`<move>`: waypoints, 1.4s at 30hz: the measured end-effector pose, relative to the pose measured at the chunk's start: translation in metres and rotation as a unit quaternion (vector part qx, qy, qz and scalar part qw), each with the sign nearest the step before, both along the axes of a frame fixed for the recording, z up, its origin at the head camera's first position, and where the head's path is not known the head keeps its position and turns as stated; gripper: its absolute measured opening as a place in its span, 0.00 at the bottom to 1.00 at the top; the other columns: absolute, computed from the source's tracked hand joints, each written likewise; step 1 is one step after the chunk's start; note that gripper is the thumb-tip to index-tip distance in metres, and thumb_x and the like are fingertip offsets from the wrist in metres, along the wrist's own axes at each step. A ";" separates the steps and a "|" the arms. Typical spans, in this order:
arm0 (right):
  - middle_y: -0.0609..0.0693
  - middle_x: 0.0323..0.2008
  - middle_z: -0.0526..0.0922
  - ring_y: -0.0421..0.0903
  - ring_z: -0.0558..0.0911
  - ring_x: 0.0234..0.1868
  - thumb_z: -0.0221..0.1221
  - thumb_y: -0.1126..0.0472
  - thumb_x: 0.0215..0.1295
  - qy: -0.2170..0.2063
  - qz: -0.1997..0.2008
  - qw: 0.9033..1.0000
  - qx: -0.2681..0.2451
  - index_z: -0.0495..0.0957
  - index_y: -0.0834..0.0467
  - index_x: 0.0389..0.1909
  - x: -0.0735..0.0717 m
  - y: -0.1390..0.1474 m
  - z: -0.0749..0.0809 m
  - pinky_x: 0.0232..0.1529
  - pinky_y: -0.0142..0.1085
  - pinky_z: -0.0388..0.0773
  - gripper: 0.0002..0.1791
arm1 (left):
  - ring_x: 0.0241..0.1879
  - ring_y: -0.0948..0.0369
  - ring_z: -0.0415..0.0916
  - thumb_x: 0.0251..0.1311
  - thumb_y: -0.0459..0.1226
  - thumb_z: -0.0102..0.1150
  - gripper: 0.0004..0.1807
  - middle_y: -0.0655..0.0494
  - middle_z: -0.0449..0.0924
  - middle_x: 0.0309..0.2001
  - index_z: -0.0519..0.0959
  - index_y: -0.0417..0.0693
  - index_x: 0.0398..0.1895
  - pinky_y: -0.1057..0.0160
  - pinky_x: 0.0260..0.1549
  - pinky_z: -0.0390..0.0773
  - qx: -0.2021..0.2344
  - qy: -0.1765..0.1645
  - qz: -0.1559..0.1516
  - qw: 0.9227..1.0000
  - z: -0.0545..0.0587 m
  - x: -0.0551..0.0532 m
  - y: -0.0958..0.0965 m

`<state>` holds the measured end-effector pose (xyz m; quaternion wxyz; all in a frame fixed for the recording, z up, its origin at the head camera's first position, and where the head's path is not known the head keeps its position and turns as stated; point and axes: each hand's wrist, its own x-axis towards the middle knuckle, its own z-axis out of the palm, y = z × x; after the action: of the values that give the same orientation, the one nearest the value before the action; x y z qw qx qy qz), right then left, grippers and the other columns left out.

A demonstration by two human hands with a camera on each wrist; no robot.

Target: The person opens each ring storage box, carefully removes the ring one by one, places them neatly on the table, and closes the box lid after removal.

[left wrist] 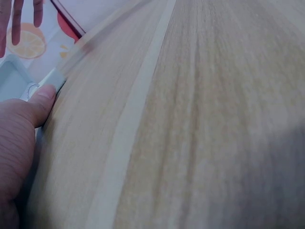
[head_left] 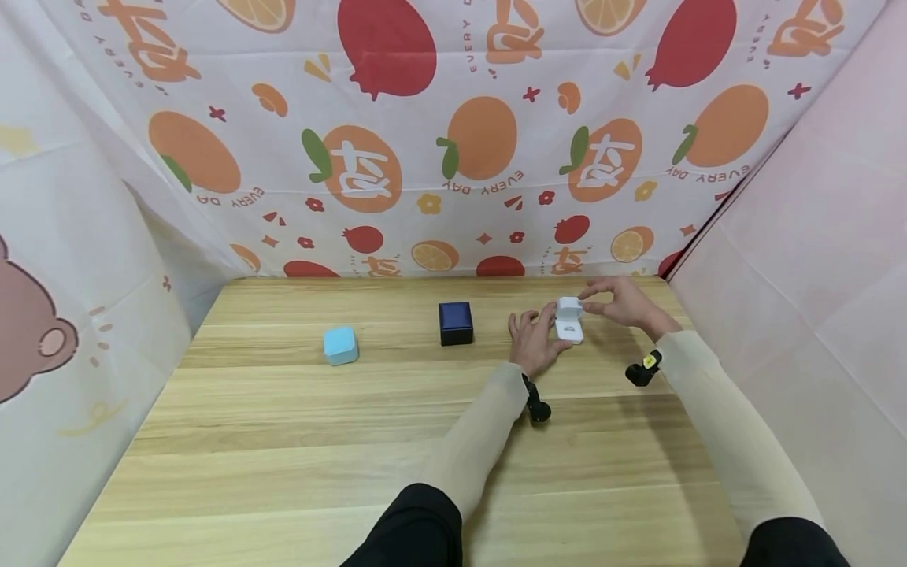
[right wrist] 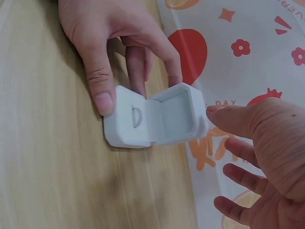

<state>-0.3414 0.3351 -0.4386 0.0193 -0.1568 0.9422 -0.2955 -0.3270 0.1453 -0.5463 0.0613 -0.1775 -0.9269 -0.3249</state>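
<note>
A white ring box (head_left: 569,331) stands with its lid up on the right part of the table. In the right wrist view a ring (right wrist: 137,117) sits in the slot of its white cushion. My left hand (head_left: 534,346) grips the box from the left, thumb on the front of the base and fingers round the back. Beside the raised lid (right wrist: 177,115) is my right hand (head_left: 625,304), its fingers spread and its thumb tip at the lid's outer face; contact is hard to tell. The left wrist view shows the thumb on the box edge.
A dark blue box (head_left: 455,324) stands on the wooden table (head_left: 340,441) left of my left hand. Farther left is a light blue box (head_left: 341,346). Behind the table hangs a fruit-print cloth (head_left: 425,213); a pale cloth (head_left: 815,260) hangs along the right side.
</note>
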 end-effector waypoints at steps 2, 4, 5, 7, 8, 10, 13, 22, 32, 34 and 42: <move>0.60 0.60 0.70 0.60 0.66 0.63 0.62 0.59 0.54 0.006 0.003 1.000 -0.009 0.82 0.56 0.40 0.001 0.000 -0.002 0.60 0.59 0.59 0.11 | 0.64 0.57 0.59 0.43 0.58 0.62 0.47 0.69 0.76 0.54 0.49 0.71 0.67 0.42 0.65 0.36 -0.002 0.000 0.000 1.000 -0.001 0.000 0.000; 0.61 0.60 0.70 0.61 0.65 0.63 0.62 0.60 0.54 0.013 0.007 1.000 -0.016 0.82 0.57 0.39 0.002 0.000 -0.005 0.60 0.59 0.58 0.11 | 0.64 0.58 0.58 0.43 0.58 0.62 0.47 0.68 0.76 0.54 0.49 0.70 0.67 0.42 0.65 0.36 -0.004 -0.001 0.001 1.000 -0.001 0.000 0.000; 0.61 0.60 0.70 0.61 0.65 0.63 0.63 0.60 0.54 0.016 0.005 1.000 -0.018 0.82 0.57 0.39 0.003 0.000 -0.006 0.60 0.59 0.58 0.11 | 0.64 0.58 0.58 0.43 0.58 0.62 0.47 0.68 0.76 0.54 0.49 0.70 0.67 0.42 0.65 0.36 -0.003 -0.002 0.000 1.000 -0.001 0.001 0.000; 0.61 0.60 0.70 0.62 0.65 0.63 0.63 0.59 0.53 0.018 -0.002 1.000 -0.021 0.83 0.56 0.38 0.004 0.001 -0.009 0.60 0.59 0.58 0.10 | 0.64 0.58 0.58 0.43 0.58 0.62 0.47 0.68 0.76 0.54 0.49 0.69 0.67 0.42 0.66 0.35 -0.002 -0.003 -0.001 1.000 0.000 0.001 0.000; 0.61 0.59 0.70 0.62 0.65 0.63 0.63 0.59 0.53 0.020 -0.004 1.000 -0.022 0.83 0.56 0.37 0.004 0.001 -0.010 0.60 0.60 0.58 0.10 | 0.64 0.58 0.58 0.43 0.58 0.62 0.47 0.68 0.75 0.55 0.49 0.69 0.67 0.42 0.65 0.36 -0.002 -0.002 -0.002 1.000 0.000 0.001 0.000; 0.62 0.59 0.71 0.63 0.65 0.62 0.64 0.58 0.53 0.022 -0.011 0.999 -0.021 0.83 0.55 0.37 0.004 0.003 -0.014 0.59 0.60 0.58 0.11 | 0.64 0.57 0.58 0.43 0.58 0.61 0.47 0.68 0.75 0.55 0.49 0.69 0.67 0.42 0.65 0.36 -0.001 0.000 -0.004 1.000 -0.001 0.000 0.000; 0.64 0.58 0.71 0.64 0.65 0.61 0.64 0.58 0.52 0.020 -0.011 1.000 -0.021 0.83 0.57 0.37 0.006 0.004 -0.019 0.58 0.62 0.58 0.11 | 0.64 0.57 0.58 0.43 0.59 0.61 0.47 0.69 0.74 0.56 0.48 0.70 0.67 0.42 0.65 0.36 0.000 0.006 -0.005 1.000 -0.002 -0.001 0.000; 0.65 0.57 0.71 0.62 0.67 0.61 0.63 0.61 0.53 0.009 -0.019 0.999 -0.034 0.83 0.59 0.37 0.014 0.002 -0.032 0.58 0.59 0.61 0.10 | 0.63 0.58 0.58 0.44 0.58 0.61 0.47 0.69 0.75 0.55 0.49 0.69 0.67 0.42 0.65 0.36 -0.004 0.001 -0.004 1.000 0.000 0.000 0.000; 0.63 0.58 0.71 0.61 0.68 0.60 0.63 0.59 0.53 -0.013 -0.036 0.999 -0.032 0.83 0.59 0.37 0.014 -0.002 -0.046 0.60 0.58 0.58 0.11 | 0.63 0.59 0.59 0.43 0.59 0.61 0.47 0.69 0.75 0.55 0.49 0.69 0.67 0.42 0.65 0.37 -0.011 0.006 -0.003 1.000 -0.001 0.000 0.001; 0.63 0.58 0.71 0.61 0.68 0.60 0.63 0.59 0.53 -0.016 -0.040 0.998 -0.035 0.83 0.59 0.36 0.014 -0.004 -0.048 0.60 0.58 0.58 0.10 | 0.63 0.58 0.59 0.44 0.59 0.61 0.47 0.69 0.74 0.55 0.49 0.69 0.67 0.42 0.65 0.36 -0.012 0.004 -0.004 1.000 -0.002 -0.001 0.001; 0.64 0.59 0.69 0.62 0.66 0.61 0.63 0.60 0.53 -0.025 -0.040 0.998 -0.041 0.82 0.60 0.37 0.015 -0.007 -0.050 0.61 0.59 0.56 0.11 | 0.63 0.58 0.59 0.44 0.59 0.60 0.47 0.68 0.75 0.55 0.50 0.68 0.67 0.42 0.65 0.37 -0.014 0.003 -0.002 1.000 0.001 -0.001 0.000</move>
<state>-0.3266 0.3285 -0.4891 0.0246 -0.1125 0.9341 -0.3380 -0.3281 0.1456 -0.5453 0.0608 -0.1806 -0.9309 -0.3117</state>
